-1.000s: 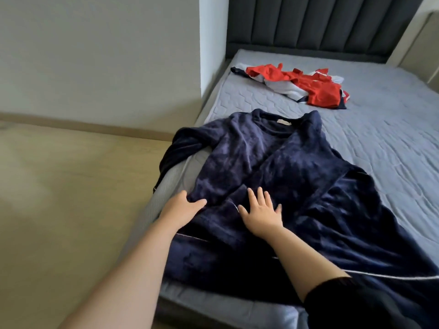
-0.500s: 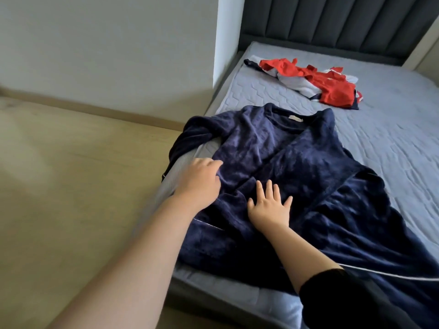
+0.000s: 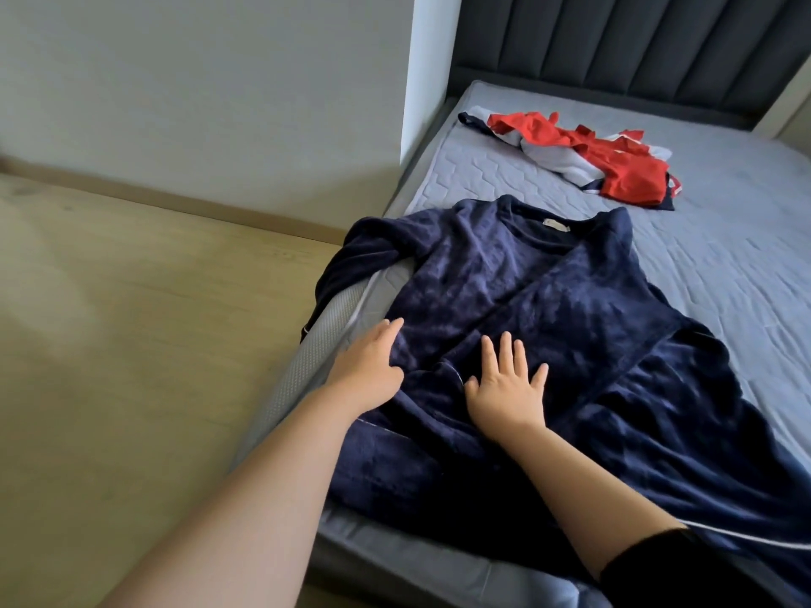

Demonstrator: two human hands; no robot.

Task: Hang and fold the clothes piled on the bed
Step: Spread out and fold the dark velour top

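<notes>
Your left hand (image 3: 368, 370) and right hand (image 3: 504, 388) lie flat on the navy fleece robe (image 3: 548, 309), spread across the bed (image 3: 724, 265).

1 head view: looks forward, down over bed (image 3: 724, 274) from foot corner, close to hands.

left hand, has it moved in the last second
Yes: the left hand has slid slightly forward along the mattress edge, toward the dangling sleeve of the navy robe, and now lies flat on it.
</notes>
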